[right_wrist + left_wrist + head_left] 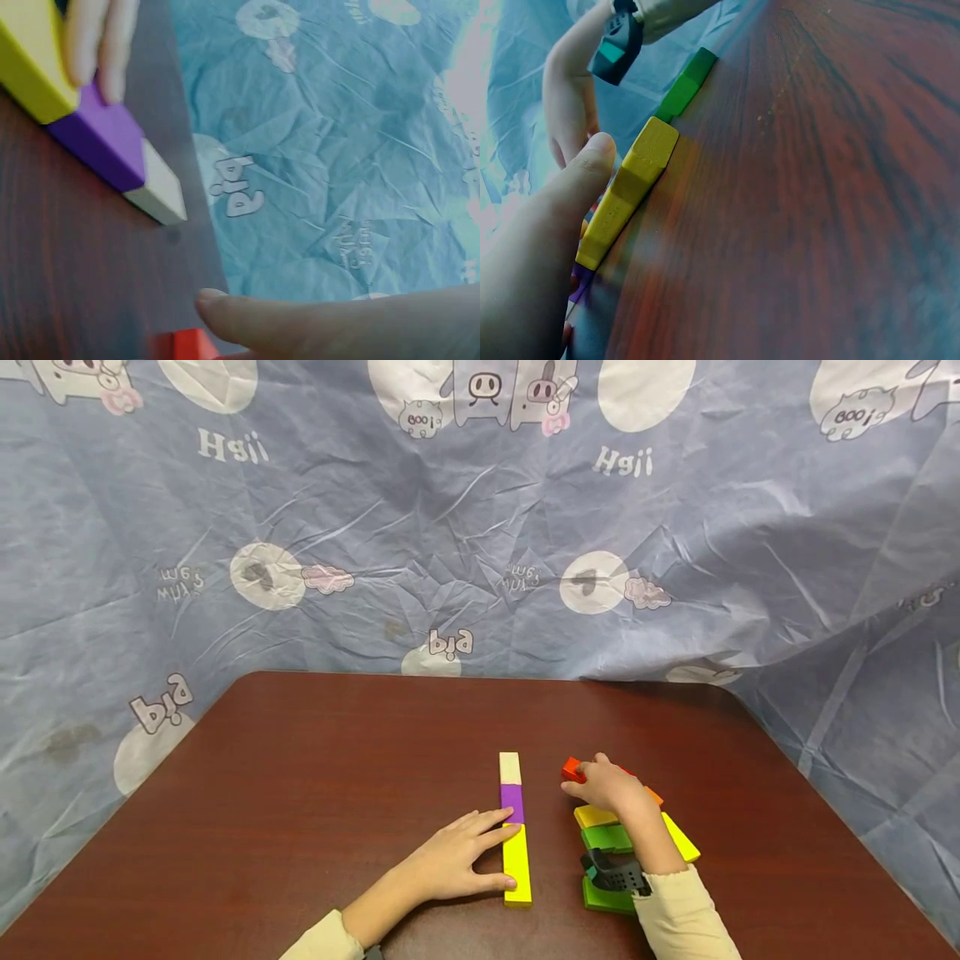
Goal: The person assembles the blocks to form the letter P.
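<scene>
A cream block (pixel 509 768), a purple block (pixel 512 803) and a long yellow block (pixel 517 864) lie end to end in a straight row. My left hand (pixel 457 857) rests along the row's left side with fingers spread, fingertips on the purple and yellow blocks and thumb near the yellow block's close end. My right hand (pixel 609 787) pinches a red block (pixel 572 769) to the right of the row; the palm hides much of it. In the right wrist view, the thumb (pixel 225 311) lies right over the red block's end.
Beneath and beside my right forearm lie a short yellow block (pixel 595 816), a longer yellow one (pixel 680 837), an orange one (pixel 655 795) and green blocks (pixel 606 837). A patterned cloth (pixel 480 527) hangs behind the brown table (pixel 360 735).
</scene>
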The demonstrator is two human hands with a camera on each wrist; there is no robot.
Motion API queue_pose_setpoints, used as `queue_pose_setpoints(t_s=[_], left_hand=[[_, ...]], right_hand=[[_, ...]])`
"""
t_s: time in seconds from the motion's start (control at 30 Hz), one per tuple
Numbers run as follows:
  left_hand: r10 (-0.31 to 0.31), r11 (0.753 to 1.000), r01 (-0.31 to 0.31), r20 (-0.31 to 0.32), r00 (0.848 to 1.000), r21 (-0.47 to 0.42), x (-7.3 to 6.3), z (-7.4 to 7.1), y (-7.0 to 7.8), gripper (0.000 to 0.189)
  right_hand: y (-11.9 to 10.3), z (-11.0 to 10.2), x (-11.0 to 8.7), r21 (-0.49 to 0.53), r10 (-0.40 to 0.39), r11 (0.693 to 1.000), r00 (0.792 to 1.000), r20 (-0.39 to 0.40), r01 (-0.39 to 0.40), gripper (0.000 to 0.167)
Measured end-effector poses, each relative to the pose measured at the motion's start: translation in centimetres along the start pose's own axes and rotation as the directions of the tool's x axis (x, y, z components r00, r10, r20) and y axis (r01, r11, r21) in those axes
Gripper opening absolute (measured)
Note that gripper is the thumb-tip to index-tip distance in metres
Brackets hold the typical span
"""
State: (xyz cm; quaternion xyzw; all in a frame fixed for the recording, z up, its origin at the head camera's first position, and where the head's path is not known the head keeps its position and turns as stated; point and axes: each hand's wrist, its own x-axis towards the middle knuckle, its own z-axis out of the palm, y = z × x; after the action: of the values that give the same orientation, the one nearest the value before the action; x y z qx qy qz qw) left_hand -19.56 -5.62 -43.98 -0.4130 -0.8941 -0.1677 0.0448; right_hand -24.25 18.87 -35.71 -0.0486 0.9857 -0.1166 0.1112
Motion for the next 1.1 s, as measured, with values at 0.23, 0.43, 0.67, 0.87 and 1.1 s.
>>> queue_pose_setpoints(t_s=[0.23, 0.43, 0.67, 0.87, 1.1], left_hand=[[-0.005, 1.0, 0.005, 0.003, 1.0, -0.006, 0.0, 0.2, -0.1, 0.067], [-0.008, 1.0, 0.008, -0.002, 1.0, -0.008, -0.1, 0.5, -0.1, 0.067], [-0.015, 1.0, 0.015, 0.0, 1.0, -0.009, -0.1, 0.5, -0.1, 0.067], [0.013, 1.0, -0.013, -0.011, 1.0, 0.003, 0.1, 0.4, -0.2, 0.067], [0.015, 1.0, -0.015, -0.012, 1.0, 0.0, 0.0, 0.2, -0.1, 0.066]], right_hand=[[-0.2, 1.9, 1.6, 0.034, -0.099, 0.994, 0.993, -0.07, 0.102, 0.05], [0.5, 3.6, 3.1, 0.158, -0.202, 0.961, 0.966, -0.163, 0.227, 0.048], [-0.4, 4.6, 3.6, 0.17, -0.084, 0.978, 0.971, -0.222, 0.123, 0.05], [-0.6, 4.6, 4.9, 0.182, -0.017, 0.98, 0.952, -0.306, 0.076, 0.043], [-0.3, 4.5, 7.9, 0.153, -0.057, 0.981, 0.931, -0.36, 0.119, 0.04]])
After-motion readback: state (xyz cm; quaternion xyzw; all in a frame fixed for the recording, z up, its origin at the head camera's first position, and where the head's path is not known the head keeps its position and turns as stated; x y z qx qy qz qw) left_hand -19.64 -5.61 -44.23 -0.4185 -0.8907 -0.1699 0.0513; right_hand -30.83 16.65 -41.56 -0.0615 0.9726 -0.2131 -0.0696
